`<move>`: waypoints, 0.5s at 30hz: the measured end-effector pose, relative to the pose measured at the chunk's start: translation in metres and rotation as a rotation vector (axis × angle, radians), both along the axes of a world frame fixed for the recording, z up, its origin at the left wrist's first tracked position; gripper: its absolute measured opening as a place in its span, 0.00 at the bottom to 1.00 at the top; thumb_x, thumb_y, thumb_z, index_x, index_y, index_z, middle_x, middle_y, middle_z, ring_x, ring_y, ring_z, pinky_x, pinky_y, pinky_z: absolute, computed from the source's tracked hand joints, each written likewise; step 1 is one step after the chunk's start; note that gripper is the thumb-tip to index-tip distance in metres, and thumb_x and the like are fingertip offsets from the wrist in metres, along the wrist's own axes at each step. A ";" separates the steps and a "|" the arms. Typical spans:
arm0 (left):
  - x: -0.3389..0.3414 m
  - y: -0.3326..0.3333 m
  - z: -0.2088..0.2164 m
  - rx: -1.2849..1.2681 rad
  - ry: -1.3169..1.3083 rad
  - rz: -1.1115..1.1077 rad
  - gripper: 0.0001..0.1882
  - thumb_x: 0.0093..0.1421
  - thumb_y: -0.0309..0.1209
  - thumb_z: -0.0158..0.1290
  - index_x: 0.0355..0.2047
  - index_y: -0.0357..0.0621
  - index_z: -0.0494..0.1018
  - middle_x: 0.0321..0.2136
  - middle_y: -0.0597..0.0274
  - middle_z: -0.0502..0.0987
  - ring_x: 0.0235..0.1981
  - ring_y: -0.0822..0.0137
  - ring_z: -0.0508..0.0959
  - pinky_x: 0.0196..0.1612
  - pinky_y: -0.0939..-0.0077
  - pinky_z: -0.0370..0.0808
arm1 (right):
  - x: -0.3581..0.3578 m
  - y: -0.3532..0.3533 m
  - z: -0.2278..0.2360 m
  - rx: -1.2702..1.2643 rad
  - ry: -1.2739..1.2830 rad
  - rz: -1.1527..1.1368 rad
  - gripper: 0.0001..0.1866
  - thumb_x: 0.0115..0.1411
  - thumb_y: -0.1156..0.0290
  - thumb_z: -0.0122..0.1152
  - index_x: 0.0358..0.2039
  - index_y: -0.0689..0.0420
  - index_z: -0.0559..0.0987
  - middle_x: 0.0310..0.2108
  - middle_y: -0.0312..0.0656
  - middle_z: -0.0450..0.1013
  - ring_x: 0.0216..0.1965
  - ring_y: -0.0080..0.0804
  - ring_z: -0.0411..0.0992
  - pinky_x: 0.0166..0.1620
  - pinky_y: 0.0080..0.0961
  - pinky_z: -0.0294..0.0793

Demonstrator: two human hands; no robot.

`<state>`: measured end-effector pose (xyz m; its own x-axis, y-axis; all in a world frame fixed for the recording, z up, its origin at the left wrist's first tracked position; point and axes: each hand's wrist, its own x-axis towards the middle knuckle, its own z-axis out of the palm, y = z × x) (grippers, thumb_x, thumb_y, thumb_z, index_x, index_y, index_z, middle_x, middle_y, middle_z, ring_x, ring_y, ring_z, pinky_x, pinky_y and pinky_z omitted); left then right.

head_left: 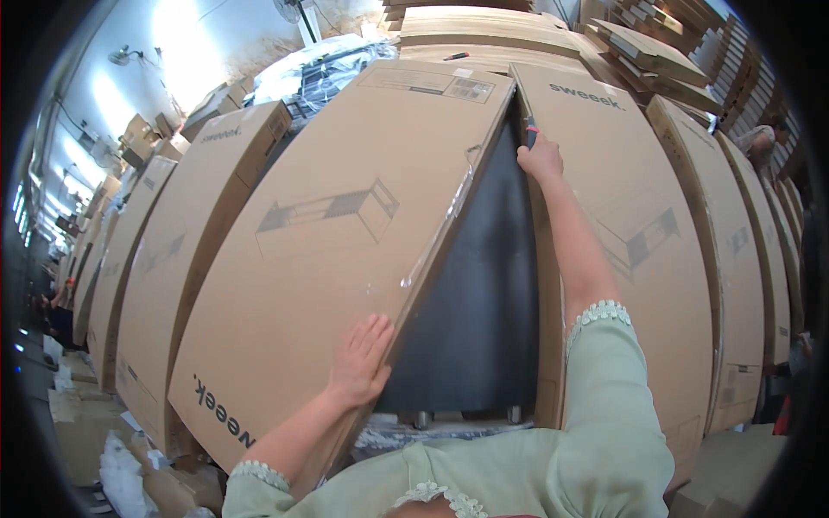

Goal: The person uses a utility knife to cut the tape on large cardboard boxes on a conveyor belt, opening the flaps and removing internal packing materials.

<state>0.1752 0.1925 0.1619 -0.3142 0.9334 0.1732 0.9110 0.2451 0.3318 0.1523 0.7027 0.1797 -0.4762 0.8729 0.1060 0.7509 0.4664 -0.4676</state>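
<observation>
My left hand (358, 358) lies flat, fingers stretched out, near the lower right edge of a large flat cardboard box (319, 173) with a line drawing of furniture on its face. My right arm reaches far forward. The fingers of my right hand (542, 160) are wrapped round a utility knife (531, 131) with a dark and red handle. The knife is at the far left edge of a second cardboard box (626, 216); whether its blade touches the cardboard I cannot tell. Between the two boxes a smooth dark surface (471, 319) shows.
Similar cartons line up at the left (194, 224) and right (717, 216). Behind are stacked flat cardboard (484, 30), with a small red and black tool (456, 56) on it, and a plastic-wrapped bundle (319, 73). Another person (760, 142) is at the far right.
</observation>
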 end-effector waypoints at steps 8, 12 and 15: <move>0.006 0.012 0.012 -0.081 -0.130 0.085 0.32 0.48 0.33 0.58 0.55 0.40 0.67 0.58 0.50 0.66 0.62 0.51 0.63 0.64 0.56 0.56 | -0.115 0.110 -0.034 -0.016 0.141 -0.089 0.25 0.55 0.61 0.48 0.48 0.63 0.74 0.50 0.63 0.69 0.53 0.58 0.69 0.56 0.45 0.67; 0.005 0.011 0.005 -0.105 -0.141 0.097 0.31 0.46 0.33 0.61 0.52 0.37 0.70 0.56 0.46 0.68 0.60 0.46 0.65 0.61 0.49 0.59 | -0.135 0.134 -0.038 -0.079 0.078 -0.059 0.25 0.55 0.60 0.48 0.50 0.61 0.75 0.52 0.58 0.70 0.55 0.54 0.67 0.57 0.43 0.67; 0.009 0.010 0.007 -0.130 -0.118 0.134 0.30 0.47 0.34 0.60 0.52 0.40 0.71 0.55 0.50 0.69 0.59 0.50 0.66 0.62 0.54 0.58 | -0.146 0.133 -0.032 -0.089 0.076 -0.029 0.22 0.58 0.61 0.48 0.48 0.60 0.76 0.53 0.56 0.69 0.55 0.51 0.68 0.55 0.40 0.69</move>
